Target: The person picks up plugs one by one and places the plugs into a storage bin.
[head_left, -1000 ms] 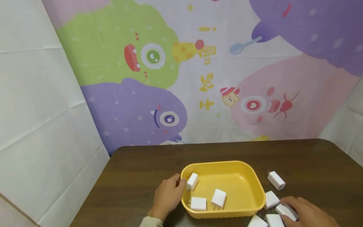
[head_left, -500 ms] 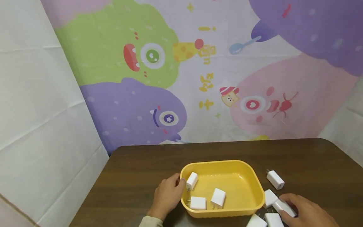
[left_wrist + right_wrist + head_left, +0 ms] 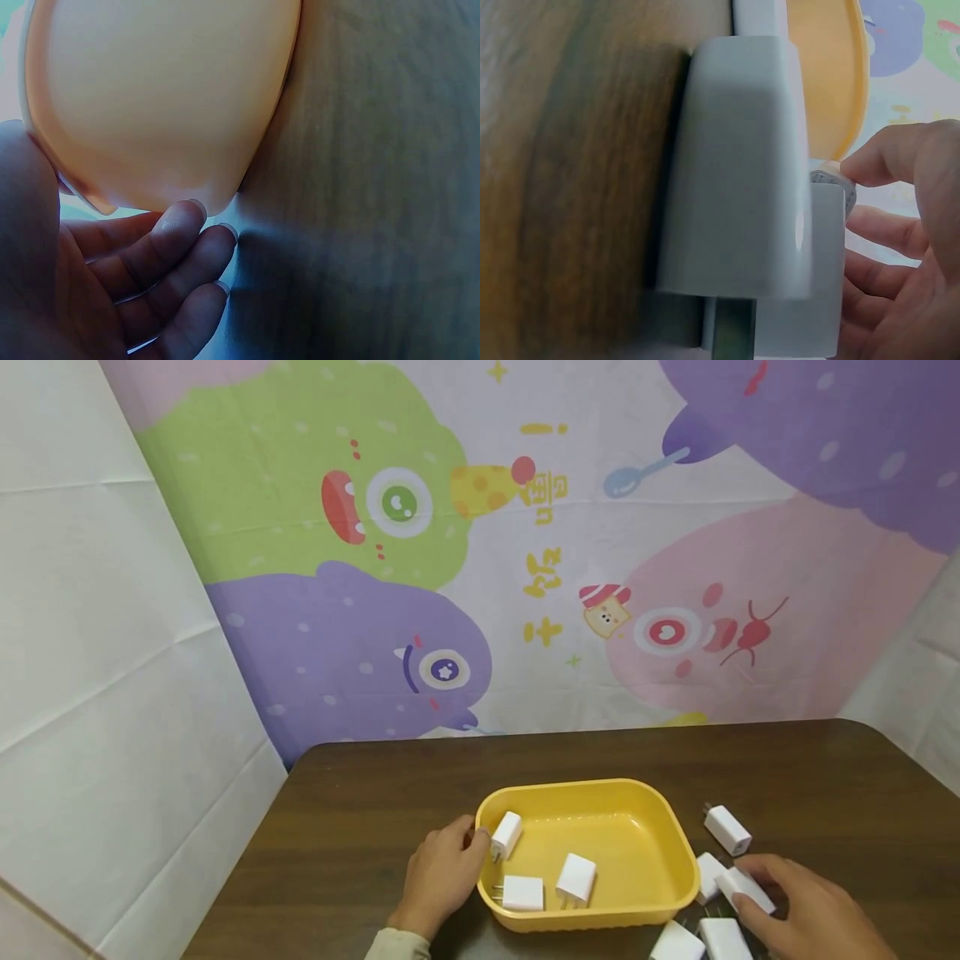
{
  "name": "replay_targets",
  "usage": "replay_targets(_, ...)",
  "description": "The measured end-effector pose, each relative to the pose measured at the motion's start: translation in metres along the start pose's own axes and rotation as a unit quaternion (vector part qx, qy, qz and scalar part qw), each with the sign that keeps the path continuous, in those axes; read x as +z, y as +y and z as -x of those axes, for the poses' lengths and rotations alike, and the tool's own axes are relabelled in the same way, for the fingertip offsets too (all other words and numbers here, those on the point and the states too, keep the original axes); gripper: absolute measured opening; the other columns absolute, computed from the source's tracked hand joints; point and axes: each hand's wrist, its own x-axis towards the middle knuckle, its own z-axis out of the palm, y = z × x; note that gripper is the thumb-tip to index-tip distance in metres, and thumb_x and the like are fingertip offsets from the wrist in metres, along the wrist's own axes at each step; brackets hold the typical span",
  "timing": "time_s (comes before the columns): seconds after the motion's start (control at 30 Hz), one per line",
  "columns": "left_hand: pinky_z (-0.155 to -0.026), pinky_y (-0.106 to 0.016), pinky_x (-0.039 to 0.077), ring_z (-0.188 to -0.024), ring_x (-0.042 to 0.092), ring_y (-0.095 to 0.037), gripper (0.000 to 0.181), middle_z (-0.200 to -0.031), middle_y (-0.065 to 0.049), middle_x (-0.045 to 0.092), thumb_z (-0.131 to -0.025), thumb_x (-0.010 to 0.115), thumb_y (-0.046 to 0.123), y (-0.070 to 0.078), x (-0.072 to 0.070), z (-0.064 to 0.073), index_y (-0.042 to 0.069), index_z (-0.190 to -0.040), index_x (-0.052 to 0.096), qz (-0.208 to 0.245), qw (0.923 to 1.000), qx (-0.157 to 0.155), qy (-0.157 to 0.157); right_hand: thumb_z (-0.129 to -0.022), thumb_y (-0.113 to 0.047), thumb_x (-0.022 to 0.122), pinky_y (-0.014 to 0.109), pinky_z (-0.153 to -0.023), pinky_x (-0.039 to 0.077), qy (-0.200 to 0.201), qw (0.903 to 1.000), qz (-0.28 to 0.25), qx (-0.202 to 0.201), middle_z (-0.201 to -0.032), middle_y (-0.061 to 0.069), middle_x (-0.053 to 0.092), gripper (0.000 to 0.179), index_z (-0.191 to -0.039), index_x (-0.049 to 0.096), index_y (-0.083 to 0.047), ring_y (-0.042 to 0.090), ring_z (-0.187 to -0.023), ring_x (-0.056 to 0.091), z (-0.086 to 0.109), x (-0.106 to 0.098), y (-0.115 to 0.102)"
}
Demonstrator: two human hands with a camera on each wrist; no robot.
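A yellow plastic tray (image 3: 592, 920) holds three white charger plugs, one of them this charger (image 3: 522, 893) with its prongs pointing left. At the tray's left end my left hand (image 3: 442, 872) grips the rim; in the left wrist view its fingertips (image 3: 184, 214) lie against the outer wall. To the right of the tray, my right hand (image 3: 806, 906) pinches a white charger (image 3: 752, 893) between thumb and fingers. That charger overlaps another charger (image 3: 709, 877) beside the tray. In the right wrist view a nearer charger (image 3: 739, 165) hides much of the pinched one.
Two more chargers lie at the near right, one (image 3: 677, 942) by the tray's front corner and one (image 3: 723, 937) beside it. A further charger (image 3: 727, 829) lies behind. The dark wooden table (image 3: 390, 768) meets a cartoon-printed cloth (image 3: 360, 635) at the back.
My right hand has shifted the pinched charger slightly left and up, away from its neighbours. My left hand stays on the tray's rim. The head view has tilted a little.
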Motion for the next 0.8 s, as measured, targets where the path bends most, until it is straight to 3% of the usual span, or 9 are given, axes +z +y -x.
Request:
replay_targets(0.3, -0.059, -0.037, 0.038, -0.063, 0.051, -0.014, 0.019, -0.069, 0.009, 0.055, -0.099, 0.052, 0.035, 0.0, 0.0, 0.0, 0.026, -0.085, 0.06, -0.004, 1.0, -0.002, -0.003, -0.084, -0.043, 0.078, 0.054, -0.079, 0.052, 0.037, 0.999, -0.027, 0.002, -0.1, 0.003, 0.068, 0.056, -0.12, 0.063, -0.002, 0.023, -0.089, 0.063, 0.001, -0.005, -0.007)
replay_targets(0.67, -0.058, -0.037, 0.036, -0.061, 0.049, -0.014, 0.022, -0.065, 0.007, 0.053, -0.099, 0.052, 0.035, 0.002, -0.001, 0.002, 0.025, -0.08, 0.056, -0.004, 1.0, -0.007, -0.003, -0.084, -0.036, 0.081, 0.045, -0.073, 0.053, 0.114, 0.9917, -0.034, -0.05, -0.097, 0.002, 0.068, 0.05, -0.118, 0.065, -0.004, 0.02, -0.084, 0.062, 0.004, -0.008, -0.018)
replay_targets(0.8, -0.058, -0.037, 0.036, -0.06, 0.049, -0.015, 0.024, -0.064, 0.005, 0.052, -0.099, 0.052, 0.035, 0.002, -0.001, 0.002, 0.024, -0.078, 0.055, -0.003, 0.9999, -0.01, -0.004, -0.085, -0.036, 0.08, 0.043, -0.072, 0.055, 0.102, 0.993, -0.045, -0.039, -0.098, 0.003, 0.068, 0.052, -0.119, 0.063, -0.001, 0.02, -0.085, 0.063, 0.001, -0.011, -0.023)
